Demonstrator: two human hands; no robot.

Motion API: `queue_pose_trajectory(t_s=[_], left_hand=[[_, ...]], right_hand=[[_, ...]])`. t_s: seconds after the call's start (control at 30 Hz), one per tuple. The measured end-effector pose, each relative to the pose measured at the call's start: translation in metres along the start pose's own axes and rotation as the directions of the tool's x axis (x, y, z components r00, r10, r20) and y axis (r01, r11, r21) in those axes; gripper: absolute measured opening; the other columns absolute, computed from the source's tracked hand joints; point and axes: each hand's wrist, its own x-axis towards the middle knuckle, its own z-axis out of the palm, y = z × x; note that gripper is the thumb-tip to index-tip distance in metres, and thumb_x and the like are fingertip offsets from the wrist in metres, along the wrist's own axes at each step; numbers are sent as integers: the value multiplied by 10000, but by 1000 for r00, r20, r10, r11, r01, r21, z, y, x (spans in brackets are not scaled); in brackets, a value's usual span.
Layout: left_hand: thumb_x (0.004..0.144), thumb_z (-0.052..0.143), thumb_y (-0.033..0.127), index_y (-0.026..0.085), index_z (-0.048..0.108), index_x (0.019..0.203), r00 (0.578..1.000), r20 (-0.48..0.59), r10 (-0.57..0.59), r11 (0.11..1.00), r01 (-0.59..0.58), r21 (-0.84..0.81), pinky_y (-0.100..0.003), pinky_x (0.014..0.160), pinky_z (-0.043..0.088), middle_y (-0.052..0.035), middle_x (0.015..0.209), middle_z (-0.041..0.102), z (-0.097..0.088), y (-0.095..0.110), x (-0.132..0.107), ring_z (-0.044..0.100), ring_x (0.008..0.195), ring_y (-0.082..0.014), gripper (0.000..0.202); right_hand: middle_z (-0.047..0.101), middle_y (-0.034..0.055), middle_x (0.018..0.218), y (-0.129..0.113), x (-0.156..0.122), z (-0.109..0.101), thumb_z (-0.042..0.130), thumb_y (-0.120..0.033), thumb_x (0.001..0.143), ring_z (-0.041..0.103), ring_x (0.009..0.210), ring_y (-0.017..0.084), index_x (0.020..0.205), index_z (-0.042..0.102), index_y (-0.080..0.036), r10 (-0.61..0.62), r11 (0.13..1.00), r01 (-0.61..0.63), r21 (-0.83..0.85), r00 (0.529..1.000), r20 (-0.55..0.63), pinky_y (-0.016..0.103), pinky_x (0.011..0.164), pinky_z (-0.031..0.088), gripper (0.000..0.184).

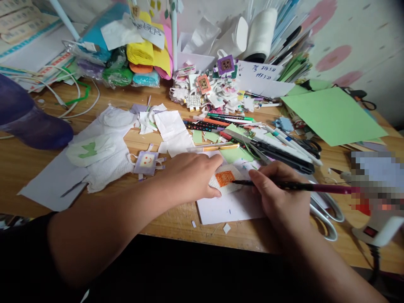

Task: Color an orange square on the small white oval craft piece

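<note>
My left hand (191,174) lies curled over a small white paper piece with an orange square (224,178), pinning it to a white sheet (227,208) on the wooden table (19,168). My right hand (277,191) grips a dark pen with a pink end (299,186), its tip touching the orange square. A small purple-edged paper face (145,162) lies just left of my left hand.
Pens and markers (221,122) and black scissors (284,153) lie behind my hands. A green sheet (331,113) sits back right, white-handled scissors (328,219) and a glue gun (375,229) at right. Paper scraps, crepe rolls (142,63) and a purple object (28,118) crowd the back and left.
</note>
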Motion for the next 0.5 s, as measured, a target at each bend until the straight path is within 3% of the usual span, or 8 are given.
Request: queue_pose_trajectory(t_s=[0.17,0.33,0.5], left_hand=[[668,633,548,248,485,1005,1000,-5,7,1000,-7,-3,-345,663,443,-27,929,669,0,0,0,621,850,-257,475],[662,642,543,253,484,1027,1000,7,-8,1000,8,-20,-345,688,445,-30,968,666,1,1,1,618,878,-255,492],[662,637,554,252,479,1003,1000,-21,12,1000,-12,-2,-339,656,437,-24,922,666,3,-1,1,619,839,-254,482]], right_hand=[[512,-34,484,0,0,0,669,-296,751,429,434,108,566,519,-216,-39,999,38,16,997,62,263,410,318,251],[506,-36,464,-1,0,0,656,-296,762,412,418,106,557,504,-216,-8,1000,8,13,1000,-13,262,400,307,267],[504,-33,484,0,1,-1,672,-293,749,427,442,107,560,523,-212,-25,999,25,-24,999,30,264,420,316,254]])
